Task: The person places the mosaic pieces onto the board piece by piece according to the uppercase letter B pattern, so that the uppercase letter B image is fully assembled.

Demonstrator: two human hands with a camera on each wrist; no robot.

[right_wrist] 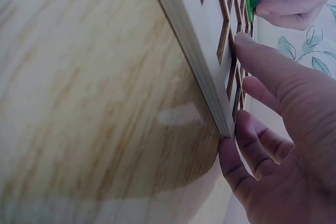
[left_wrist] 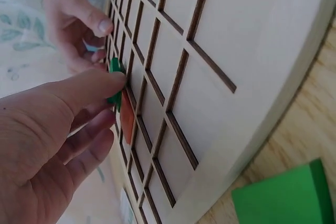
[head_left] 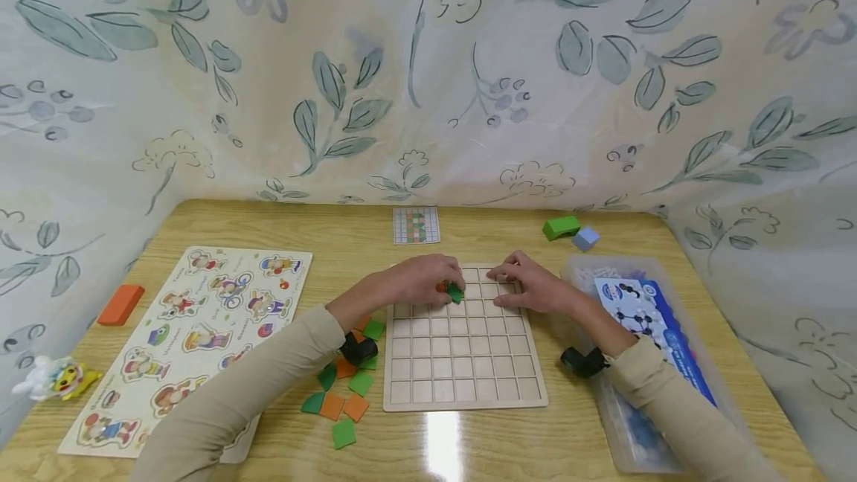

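A wooden grid board (head_left: 465, 405) lies flat on the table. Over its upper part my left hand (head_left: 425, 280) pinches a dark green tile (head_left: 455, 292) between thumb and fingers. Right below those fingertips, an orange tile (left_wrist: 126, 115) lies on the grid in the left wrist view. My right hand (head_left: 532, 287) rests at the board's upper right, fingers spread and relaxed. In the right wrist view, the thumb of the right hand (right_wrist: 294, 124) touches the grid, and one fingertip is at the board's corner.
Several loose green and orange tiles (head_left: 344, 434) lie left of the board. A patterned card (head_left: 416, 226) sits behind it. On the left is a picture puzzle board (head_left: 304, 262); on the right, a clear plastic box (head_left: 623, 460). Green (head_left: 561, 227) and blue blocks (head_left: 585, 238) stand at the back.
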